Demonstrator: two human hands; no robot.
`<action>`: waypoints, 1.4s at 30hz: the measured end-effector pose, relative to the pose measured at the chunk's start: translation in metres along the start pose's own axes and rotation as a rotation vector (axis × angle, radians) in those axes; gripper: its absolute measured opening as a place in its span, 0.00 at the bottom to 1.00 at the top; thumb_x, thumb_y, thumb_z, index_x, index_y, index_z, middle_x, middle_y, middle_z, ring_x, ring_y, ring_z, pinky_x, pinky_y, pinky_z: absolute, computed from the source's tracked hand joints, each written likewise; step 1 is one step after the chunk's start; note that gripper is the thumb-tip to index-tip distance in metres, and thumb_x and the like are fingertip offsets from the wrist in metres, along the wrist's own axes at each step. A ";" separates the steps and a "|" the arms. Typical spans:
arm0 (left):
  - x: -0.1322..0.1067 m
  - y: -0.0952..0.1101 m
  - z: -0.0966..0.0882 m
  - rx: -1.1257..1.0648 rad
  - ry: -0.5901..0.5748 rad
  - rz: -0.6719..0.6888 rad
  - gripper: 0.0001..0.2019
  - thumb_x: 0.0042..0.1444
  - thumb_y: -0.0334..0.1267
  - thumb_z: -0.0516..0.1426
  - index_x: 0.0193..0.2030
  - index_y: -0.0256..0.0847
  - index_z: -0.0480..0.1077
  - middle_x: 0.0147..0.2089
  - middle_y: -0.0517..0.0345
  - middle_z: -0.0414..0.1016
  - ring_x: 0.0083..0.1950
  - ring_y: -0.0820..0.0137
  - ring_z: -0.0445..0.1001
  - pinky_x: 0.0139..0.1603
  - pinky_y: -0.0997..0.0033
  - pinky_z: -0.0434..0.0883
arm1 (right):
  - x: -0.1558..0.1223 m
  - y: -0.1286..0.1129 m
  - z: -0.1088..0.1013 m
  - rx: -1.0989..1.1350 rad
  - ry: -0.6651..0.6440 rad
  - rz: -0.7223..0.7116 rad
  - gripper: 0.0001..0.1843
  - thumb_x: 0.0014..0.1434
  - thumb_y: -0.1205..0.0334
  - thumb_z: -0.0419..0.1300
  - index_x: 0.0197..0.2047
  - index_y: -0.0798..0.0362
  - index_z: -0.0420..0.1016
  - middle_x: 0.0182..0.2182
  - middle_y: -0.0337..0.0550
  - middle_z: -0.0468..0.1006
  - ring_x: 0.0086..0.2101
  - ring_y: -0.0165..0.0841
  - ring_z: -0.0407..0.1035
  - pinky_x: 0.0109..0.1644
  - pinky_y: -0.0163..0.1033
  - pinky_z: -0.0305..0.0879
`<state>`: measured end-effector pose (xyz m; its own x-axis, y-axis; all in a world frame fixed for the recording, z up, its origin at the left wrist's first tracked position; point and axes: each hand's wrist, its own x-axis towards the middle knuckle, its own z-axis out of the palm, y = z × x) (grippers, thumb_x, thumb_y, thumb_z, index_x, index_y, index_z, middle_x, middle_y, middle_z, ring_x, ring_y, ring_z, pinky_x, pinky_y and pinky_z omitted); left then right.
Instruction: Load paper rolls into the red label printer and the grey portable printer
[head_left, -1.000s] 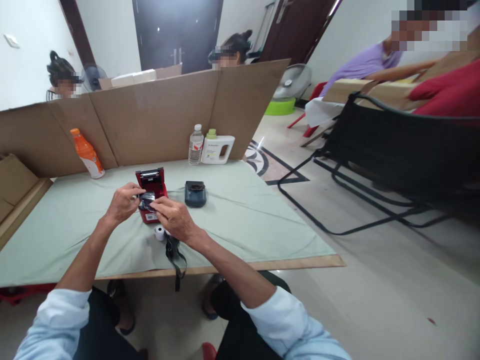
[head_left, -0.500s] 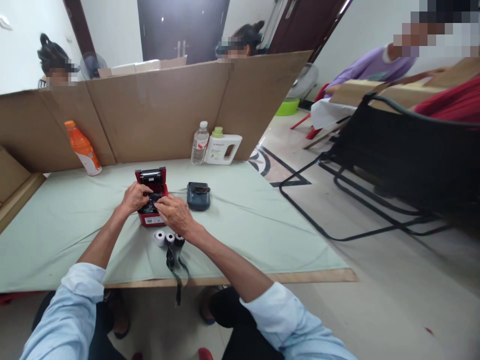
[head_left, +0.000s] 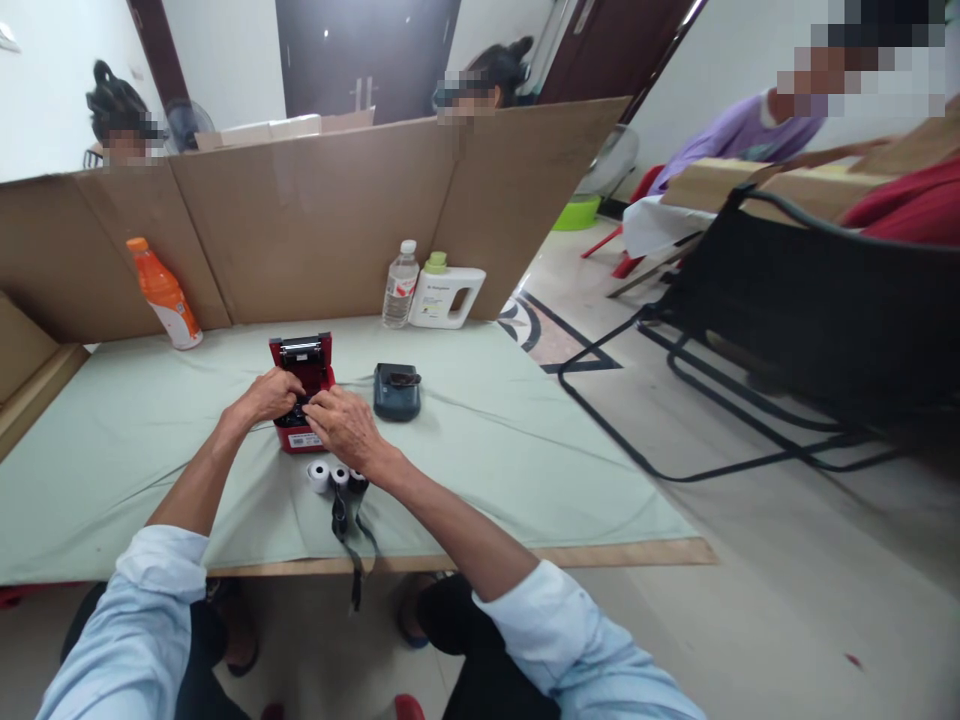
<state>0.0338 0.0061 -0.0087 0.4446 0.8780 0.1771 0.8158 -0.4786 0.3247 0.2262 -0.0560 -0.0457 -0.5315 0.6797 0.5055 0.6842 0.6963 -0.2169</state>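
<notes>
Red boxy device (head_left: 304, 440), lid (head_left: 302, 351) raised

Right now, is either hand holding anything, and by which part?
Can't tell: left hand and right hand both have fingers over the open red printer, hiding any grip.

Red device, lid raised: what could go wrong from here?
The lid might drop on the left hand and right hand at the red device. The white rolls close by could get knocked and roll. The dark strap hangs past the table edge, so it might get snagged.
</notes>
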 end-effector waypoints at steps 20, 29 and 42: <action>-0.013 0.023 -0.007 0.095 -0.141 0.077 0.18 0.66 0.35 0.48 0.28 0.39 0.74 0.33 0.52 0.80 0.34 0.66 0.74 0.40 0.70 0.67 | 0.004 -0.003 -0.004 -0.045 -0.017 0.009 0.11 0.71 0.63 0.58 0.41 0.52 0.83 0.43 0.50 0.76 0.44 0.41 0.64 0.43 0.44 0.59; -0.014 0.024 -0.013 0.060 -0.066 0.079 0.14 0.62 0.32 0.51 0.31 0.39 0.77 0.36 0.51 0.81 0.39 0.64 0.77 0.46 0.66 0.71 | -0.007 -0.002 -0.002 -0.015 -0.007 -0.016 0.10 0.71 0.63 0.58 0.45 0.52 0.82 0.47 0.51 0.77 0.46 0.42 0.65 0.46 0.46 0.62; -0.002 -0.015 -0.022 -0.189 0.393 -0.018 0.21 0.57 0.28 0.52 0.54 0.41 0.79 0.57 0.50 0.79 0.59 0.63 0.75 0.58 0.64 0.75 | -0.018 -0.011 -0.008 -0.030 -0.021 -0.022 0.12 0.70 0.64 0.58 0.52 0.55 0.80 0.50 0.53 0.77 0.48 0.44 0.65 0.50 0.48 0.65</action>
<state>0.0125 0.0114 0.0066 0.2259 0.8370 0.4984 0.7240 -0.4865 0.4889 0.2321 -0.0778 -0.0453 -0.5566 0.6696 0.4918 0.6870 0.7038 -0.1807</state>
